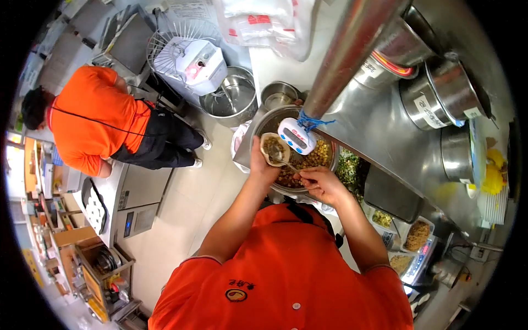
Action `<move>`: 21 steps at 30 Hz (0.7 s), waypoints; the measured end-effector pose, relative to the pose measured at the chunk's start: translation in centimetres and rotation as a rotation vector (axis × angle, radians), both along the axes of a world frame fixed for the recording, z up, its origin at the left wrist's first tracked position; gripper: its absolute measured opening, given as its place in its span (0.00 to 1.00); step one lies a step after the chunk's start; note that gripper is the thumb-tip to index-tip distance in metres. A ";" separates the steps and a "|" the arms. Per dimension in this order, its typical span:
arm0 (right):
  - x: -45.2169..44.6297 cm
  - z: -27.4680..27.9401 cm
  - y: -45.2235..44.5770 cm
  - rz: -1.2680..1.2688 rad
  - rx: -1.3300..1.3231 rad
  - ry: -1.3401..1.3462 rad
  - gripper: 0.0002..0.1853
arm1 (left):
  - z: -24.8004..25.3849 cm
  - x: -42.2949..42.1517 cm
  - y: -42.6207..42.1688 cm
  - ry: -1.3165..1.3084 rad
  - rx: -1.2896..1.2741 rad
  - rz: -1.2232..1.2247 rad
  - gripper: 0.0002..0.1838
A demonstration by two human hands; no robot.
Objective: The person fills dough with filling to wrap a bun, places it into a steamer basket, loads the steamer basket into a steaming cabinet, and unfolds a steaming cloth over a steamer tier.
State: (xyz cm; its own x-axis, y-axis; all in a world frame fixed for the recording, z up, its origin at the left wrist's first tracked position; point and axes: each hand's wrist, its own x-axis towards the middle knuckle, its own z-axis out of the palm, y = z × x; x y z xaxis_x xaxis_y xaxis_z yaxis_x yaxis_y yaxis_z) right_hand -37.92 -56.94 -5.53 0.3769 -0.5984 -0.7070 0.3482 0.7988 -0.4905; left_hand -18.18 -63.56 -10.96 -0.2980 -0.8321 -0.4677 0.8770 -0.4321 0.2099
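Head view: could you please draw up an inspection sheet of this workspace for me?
Surface: shiny grey steel shelf at right, bearing stacked cylindrical steel pots.
Job's things: pale round wrapper with filling in it; thin metal spoon; round steel bowl of brown-and-yellow filling.
Clutter: translucent plastic bags with red print; white device with blue buttons, hanging above the bowl.
Hands: left hand holds the wrapper; right hand grips the spoon.
Cables: thin black cord across the co-worker's shirt; whether it is a cable, I cannot tell.
Surroundings: co-worker in orange shirt and black trousers at left.
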 end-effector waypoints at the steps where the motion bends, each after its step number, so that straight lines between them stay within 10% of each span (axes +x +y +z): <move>1: -0.5 0.4 -0.3 0.018 0.042 -0.067 0.10 | -0.2 0.4 0.0 -0.019 0.074 -0.004 0.32; 4: -1.2 -0.4 -1.4 -0.104 -0.160 0.265 0.11 | -1.0 2.9 0.8 -0.123 0.077 0.018 0.26; 8: -2.1 -10.5 -4.5 0.528 -0.661 1.363 0.11 | -3.5 6.6 1.6 -0.089 0.142 0.014 0.25; 21: -0.7 -9.4 -1.6 0.265 -0.770 1.062 0.12 | -2.8 7.5 3.1 -0.008 0.041 0.106 0.25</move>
State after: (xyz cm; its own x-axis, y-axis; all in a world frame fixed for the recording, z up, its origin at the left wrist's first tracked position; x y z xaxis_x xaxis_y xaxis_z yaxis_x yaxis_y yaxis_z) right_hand -38.61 -58.58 -14.97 0.0247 -0.9690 -0.2456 -0.6011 0.1820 -0.7782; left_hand -10.65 -60.45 -13.80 -0.2055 -0.8390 -0.5038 0.9165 -0.3455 0.2016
